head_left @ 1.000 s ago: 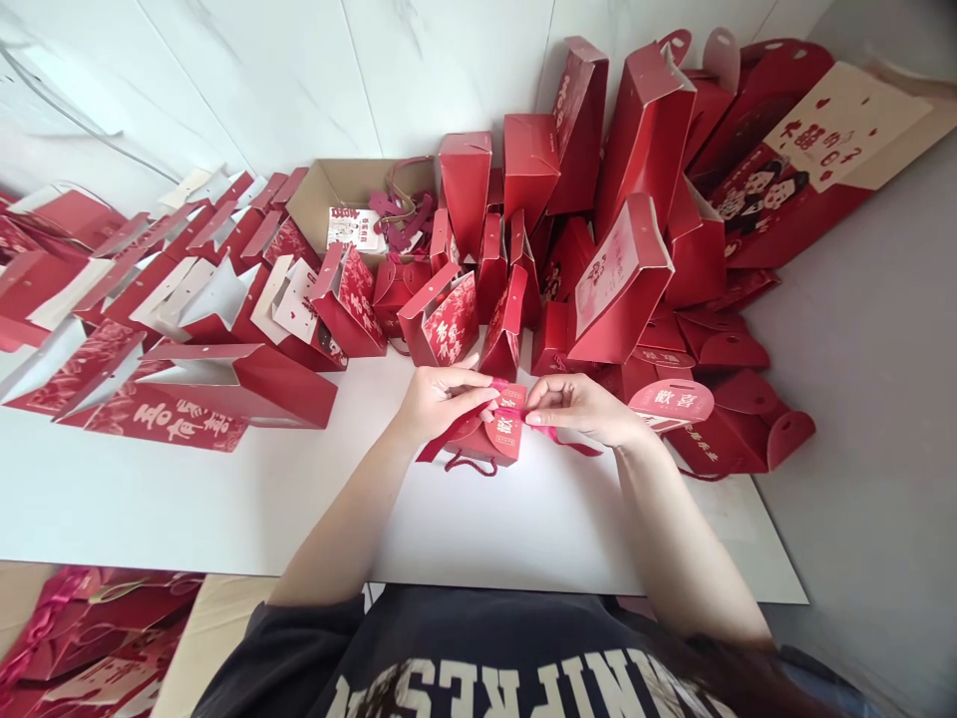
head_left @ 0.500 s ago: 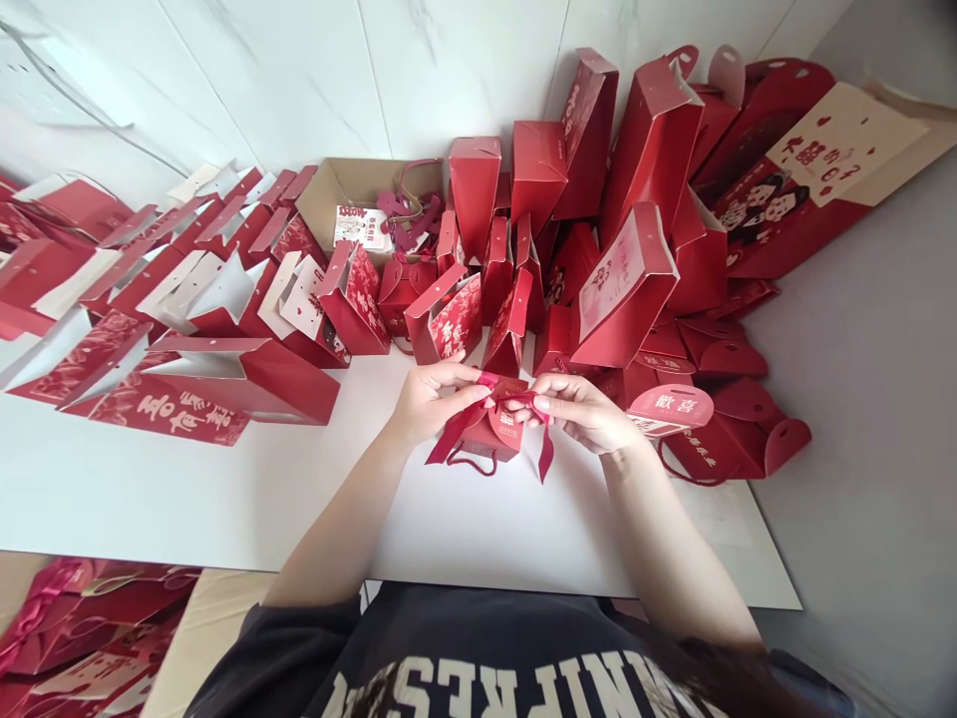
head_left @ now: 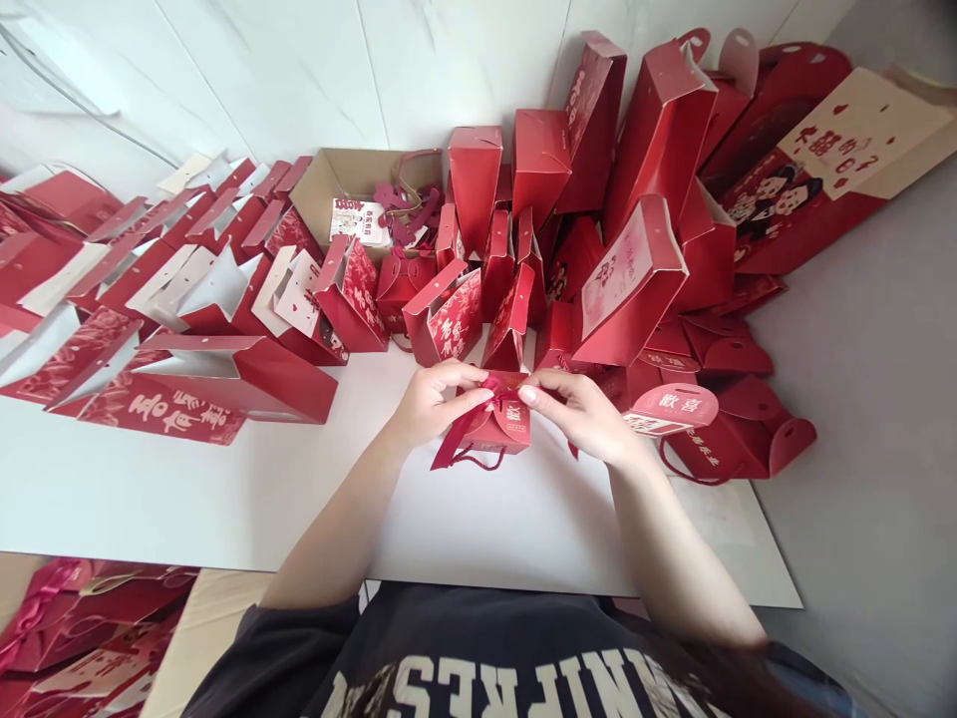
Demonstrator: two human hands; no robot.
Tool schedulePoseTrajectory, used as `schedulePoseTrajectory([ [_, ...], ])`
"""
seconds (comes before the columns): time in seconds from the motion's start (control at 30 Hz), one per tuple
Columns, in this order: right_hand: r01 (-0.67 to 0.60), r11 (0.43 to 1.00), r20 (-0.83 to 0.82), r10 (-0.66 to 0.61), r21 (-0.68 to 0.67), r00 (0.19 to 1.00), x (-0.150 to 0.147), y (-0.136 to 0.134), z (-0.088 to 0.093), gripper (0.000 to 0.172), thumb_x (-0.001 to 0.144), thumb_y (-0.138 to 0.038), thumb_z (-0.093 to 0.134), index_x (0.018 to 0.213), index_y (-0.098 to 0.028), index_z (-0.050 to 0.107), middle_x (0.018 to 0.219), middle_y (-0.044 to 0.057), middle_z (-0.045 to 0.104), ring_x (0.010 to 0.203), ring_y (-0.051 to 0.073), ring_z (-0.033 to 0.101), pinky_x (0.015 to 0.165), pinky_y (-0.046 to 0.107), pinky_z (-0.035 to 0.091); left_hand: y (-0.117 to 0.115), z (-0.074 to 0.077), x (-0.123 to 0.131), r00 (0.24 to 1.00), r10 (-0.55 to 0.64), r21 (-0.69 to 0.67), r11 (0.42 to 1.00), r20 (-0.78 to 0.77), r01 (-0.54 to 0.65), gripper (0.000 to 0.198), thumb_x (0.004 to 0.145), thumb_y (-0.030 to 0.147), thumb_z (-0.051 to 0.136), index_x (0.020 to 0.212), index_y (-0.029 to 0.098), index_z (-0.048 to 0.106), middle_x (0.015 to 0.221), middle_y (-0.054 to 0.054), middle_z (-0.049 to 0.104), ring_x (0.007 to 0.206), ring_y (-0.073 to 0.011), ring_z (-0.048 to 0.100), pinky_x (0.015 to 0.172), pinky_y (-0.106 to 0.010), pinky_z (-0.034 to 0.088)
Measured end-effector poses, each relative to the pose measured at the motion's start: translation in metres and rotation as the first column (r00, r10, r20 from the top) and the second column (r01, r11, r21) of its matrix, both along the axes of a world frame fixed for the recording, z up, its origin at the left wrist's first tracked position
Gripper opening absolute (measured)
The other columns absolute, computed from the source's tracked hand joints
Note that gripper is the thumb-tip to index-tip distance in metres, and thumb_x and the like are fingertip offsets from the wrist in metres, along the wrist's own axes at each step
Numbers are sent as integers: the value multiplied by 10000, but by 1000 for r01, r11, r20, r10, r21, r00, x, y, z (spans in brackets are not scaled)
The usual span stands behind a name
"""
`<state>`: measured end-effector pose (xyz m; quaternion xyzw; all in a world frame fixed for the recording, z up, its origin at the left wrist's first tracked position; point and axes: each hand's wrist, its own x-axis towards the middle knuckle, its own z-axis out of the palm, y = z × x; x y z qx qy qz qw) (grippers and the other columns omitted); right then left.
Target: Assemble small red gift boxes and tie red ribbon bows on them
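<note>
A small red gift box (head_left: pixel 489 436) with pale lettering and a dark red rope handle stands on the white table before me. At its top is a dark red ribbon (head_left: pixel 451 445), with one tail hanging down the box's left side. My left hand (head_left: pixel 438 401) pinches the ribbon between thumb and fingers at the left of the knot area. My right hand (head_left: pixel 579 411) pinches the ribbon on the other side, near the box's upper right corner. A bit of the ribbon's other tail shows below my right hand; the rest is hidden behind it.
Rows of open red gift bags (head_left: pixel 239 374) fill the table's left side. Taller red boxes (head_left: pixel 477 184) crowd the back and right. A cardboard box (head_left: pixel 320 191) by the wall holds cards and purple-red pieces. Below the table's front left edge lie more ribboned boxes (head_left: pixel 82 628).
My right hand has moved slightly left and turned palm down, and the right ribbon tail has swung behind it. More of the box's front shows. My left hand keeps its pinch.
</note>
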<state>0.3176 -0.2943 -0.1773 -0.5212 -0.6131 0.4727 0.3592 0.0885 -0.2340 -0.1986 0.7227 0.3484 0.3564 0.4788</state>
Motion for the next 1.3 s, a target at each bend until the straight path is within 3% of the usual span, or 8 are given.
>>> schedulePoseTrajectory([
  [0.13, 27, 996, 129, -38, 80, 991, -9, 3, 4, 244, 875, -444, 676, 881, -209, 740, 876, 29, 693, 817, 195, 627, 775, 317, 454, 1, -2, 0, 1000, -13, 40, 999, -1, 13, 189, 867, 337, 711, 978, 198, 775, 947, -68, 756, 906, -189, 689, 863, -328, 536],
  [0.33, -42, 993, 197, 20, 109, 980, -10, 11, 6, 191, 893, -362, 642, 874, -202, 745, 871, 33, 684, 801, 184, 634, 780, 320, 465, 1, -3, -1, 1000, -27, 48, 998, -2, 27, 191, 880, 334, 696, 990, 196, 769, 935, -70, 751, 894, -188, 677, 846, -330, 528],
  [0.57, -251, 965, 313, 217, 74, 925, 2, 14, 25, 164, 920, -292, 576, 866, -192, 694, 828, 12, 665, 744, 153, 579, 718, 286, 430, 2, 1, -5, 997, -80, 82, 993, -12, 80, 148, 882, 306, 682, 938, 179, 735, 900, -61, 718, 861, -170, 669, 826, -310, 527],
  [0.7, -275, 961, 329, 253, 23, 910, 4, 18, 30, 161, 906, -304, 589, 848, -193, 690, 785, -3, 651, 707, 137, 563, 676, 267, 417, 3, -1, -4, 994, -111, 91, 990, 4, 110, 121, 883, 280, 676, 942, 183, 719, 919, -55, 697, 824, -147, 665, 792, -289, 531],
  [0.83, -213, 975, 311, 222, -63, 924, -3, 22, 30, 220, 870, -391, 633, 812, -195, 713, 698, -14, 628, 621, 124, 512, 583, 264, 378, 2, -5, -4, 995, -103, 51, 993, 11, 103, 138, 879, 299, 683, 943, 180, 712, 942, -57, 683, 814, -144, 668, 783, -291, 535],
  [1.0, -175, 983, 322, 185, -60, 928, -12, 23, 30, 195, 849, -363, 645, 826, -199, 748, 612, -33, 579, 512, 90, 417, 536, 265, 349, 1, -7, -5, 996, -94, 41, 995, 4, 94, 169, 884, 334, 683, 960, 187, 717, 888, -46, 678, 820, -154, 670, 815, -316, 533],
  [1.17, -214, 977, 276, 199, 25, 940, -14, 20, 26, 171, 883, -270, 578, 891, -193, 730, 754, -5, 691, 588, 109, 519, 587, 261, 393, 0, -5, -4, 993, -116, 60, 991, -2, 116, 157, 894, 322, 672, 945, 187, 734, 924, -59, 702, 822, -153, 669, 793, -301, 537],
  [1.3, -186, 974, 442, 112, 127, 890, -18, 17, 19, 145, 872, -190, 554, 854, -206, 697, 831, 14, 718, 694, 147, 592, 653, 268, 403, -1, -3, -1, 991, -130, 87, 988, 12, 129, 138, 892, 302, 676, 909, 181, 741, 866, -59, 705, 836, -164, 667, 781, -300, 534],
])
